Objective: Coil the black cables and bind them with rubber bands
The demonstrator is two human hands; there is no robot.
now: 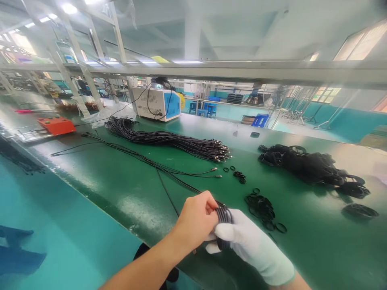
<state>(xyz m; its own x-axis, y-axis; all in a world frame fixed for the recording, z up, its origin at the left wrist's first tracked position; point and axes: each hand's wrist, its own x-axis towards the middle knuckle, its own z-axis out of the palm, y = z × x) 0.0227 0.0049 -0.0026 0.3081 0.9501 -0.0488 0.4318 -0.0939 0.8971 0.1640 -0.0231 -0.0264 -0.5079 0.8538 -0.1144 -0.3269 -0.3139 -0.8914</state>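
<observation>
A black cable wound into a tight coil (224,217) is held between my two hands over the front part of the green table (99,177). My bare left hand (196,219) is closed, its fingertips pressed at the coil's left side. My right hand (250,241), in a white glove, wraps the coil from the right with the thumb across it. A cable end with a metal plug (194,251) hangs below my left hand. Several loose black cables (136,155) stretch away to the left. Small black bands (260,207) lie in a heap to the right of my hands.
A thick bundle of straight black cables (169,139) lies farther back. Coiled cables (302,163) are heaped at the right. An orange-red box (57,125) sits at the left, and a white and blue machine (159,104) stands at the back under a metal rail (211,70).
</observation>
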